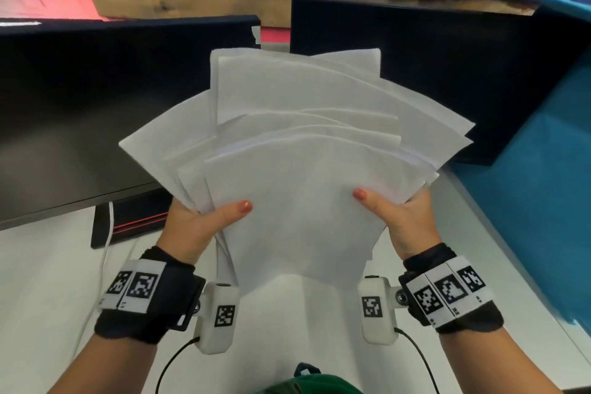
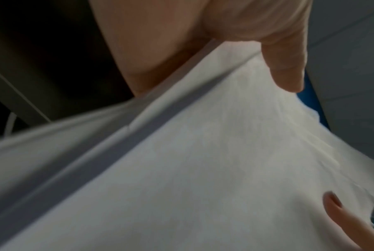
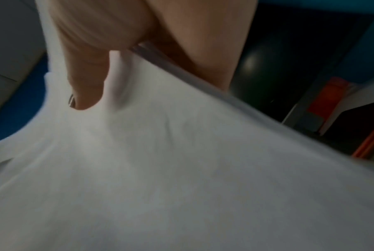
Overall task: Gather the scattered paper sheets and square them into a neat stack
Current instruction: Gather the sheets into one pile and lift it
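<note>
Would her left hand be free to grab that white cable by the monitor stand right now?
Probably not as things stand: the left hand grips the fanned paper sheets together with the right hand. The white cable itself lies unobstructed nearby.

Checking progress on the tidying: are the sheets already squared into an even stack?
No, the paper sheets fan out at different angles, their corners splayed left and right, while the left hand and right hand grip their lower edges.

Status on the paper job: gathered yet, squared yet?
Gathered: the sheets are all up off the white desk, none visible lying loose. In hand: left hand and right hand each grip a lower side of the bundle, thumbs on top. Left: squaring. The sheets fan out, corners pointing left and right in front of the monitors, so edges still need aligning.
</note>
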The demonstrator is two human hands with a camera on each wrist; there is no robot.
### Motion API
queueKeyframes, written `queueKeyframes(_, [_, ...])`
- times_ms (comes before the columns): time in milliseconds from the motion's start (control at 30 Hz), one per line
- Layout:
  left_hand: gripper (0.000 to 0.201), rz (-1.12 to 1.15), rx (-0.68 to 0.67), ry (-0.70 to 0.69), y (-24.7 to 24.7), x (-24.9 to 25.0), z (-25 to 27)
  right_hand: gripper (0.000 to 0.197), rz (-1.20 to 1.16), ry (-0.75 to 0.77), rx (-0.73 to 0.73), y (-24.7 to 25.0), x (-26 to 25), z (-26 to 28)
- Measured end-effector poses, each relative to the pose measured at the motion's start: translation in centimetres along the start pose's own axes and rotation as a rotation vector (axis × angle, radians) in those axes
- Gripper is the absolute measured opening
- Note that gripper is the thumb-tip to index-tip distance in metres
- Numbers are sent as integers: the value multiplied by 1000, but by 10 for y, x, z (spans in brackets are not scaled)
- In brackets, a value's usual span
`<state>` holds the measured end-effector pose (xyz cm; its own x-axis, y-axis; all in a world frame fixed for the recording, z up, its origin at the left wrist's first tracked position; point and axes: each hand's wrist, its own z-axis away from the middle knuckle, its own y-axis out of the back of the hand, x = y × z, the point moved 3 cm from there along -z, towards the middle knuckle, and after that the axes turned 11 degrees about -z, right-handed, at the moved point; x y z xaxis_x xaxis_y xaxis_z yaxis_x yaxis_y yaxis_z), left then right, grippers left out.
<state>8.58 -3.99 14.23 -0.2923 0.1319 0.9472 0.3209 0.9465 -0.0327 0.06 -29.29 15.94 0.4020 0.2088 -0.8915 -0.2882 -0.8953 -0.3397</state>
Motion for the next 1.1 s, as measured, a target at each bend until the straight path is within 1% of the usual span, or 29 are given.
queueKeyframes(33, [59,1,-11,-11,-2,4,-1,69,0,17,-4,-2,0,0])
queueKeyframes(67, [59,-3,-11,-18,-2,7,-2,73,-7,34,8,-2,-1,-1])
queueKeyframes(167, [58,19,5,-24,8,13,-4,100,-33,53,54,4,-5,-1])
queueKeyframes(200, [57,46,1,-26,10,15,-3,99,-31,37,47,6,-4,-1])
queueKeyframes(233, [57,72,-13,-29,9,15,-2,86,-22,21,25,6,-1,0])
queueKeyframes(300, [58,94,-48,-31,1,18,-1,45,12,17,-16,3,1,0])
queueKeyframes(333, [59,82,-60,-31,-3,18,0,36,34,32,-21,0,1,-1])
queueKeyframes(400, [62,26,-56,-16,-5,14,0,37,50,36,-10,0,1,-3])
queueKeyframes(433, [63,1,-41,6,-3,11,1,42,36,24,-3,2,2,-3])
queueKeyframes(500, [65,-9,9,38,3,4,4,66,41,-17,25,6,7,-1])
queueKeyframes(533, [65,-11,22,45,4,1,6,70,56,-38,23,6,10,1])
queueKeyframes(567, [62,-15,20,52,1,-1,8,62,73,-45,16,5,13,2])
queueKeyframes(600, [55,-21,10,53,-4,-3,9,48,92,-36,4,3,14,3])
queueKeyframes(633, [44,-31,13,46,-9,-2,8,40,106,-22,-3,1,15,3])
queueKeyframes(667, [36,-53,35,33,-14,1,7,39,113,-3,-9,-1,13,2])
queueKeyframes(700, [33,-74,70,18,-15,5,4,39,112,16,-14,-3,10,-1])
queueKeyframes(767, [34,-80,81,-14,-12,12,-2,34,110,54,-15,-6,-1,-3])
queueKeyframes(833, [44,-68,35,-8,-6,18,-3,29,104,78,-17,-4,-10,-3])
queueKeyframes(867, [52,-50,6,-1,-2,19,-2,31,90,80,-20,-3,-14,-1])
queueKeyframes(900, [63,-25,-12,-4,0,21,-1,40,67,82,-18,-2,-16,0])
queueKeyframes(967, [92,37,-30,-23,-1,26,0,67,43,86,-12,-6,-19,1])
queueKeyframes(1000, [103,54,-47,-33,-4,29,0,79,39,95,-7,-9,-20,0])
queueKeyframes(1033, [106,66,-65,-50,-7,32,0,87,39,108,-13,-13,-22,-1])
queueKeyframes(1100, [103,68,-81,-78,-14,38,-2,98,61,144,-39,-19,-26,-2])
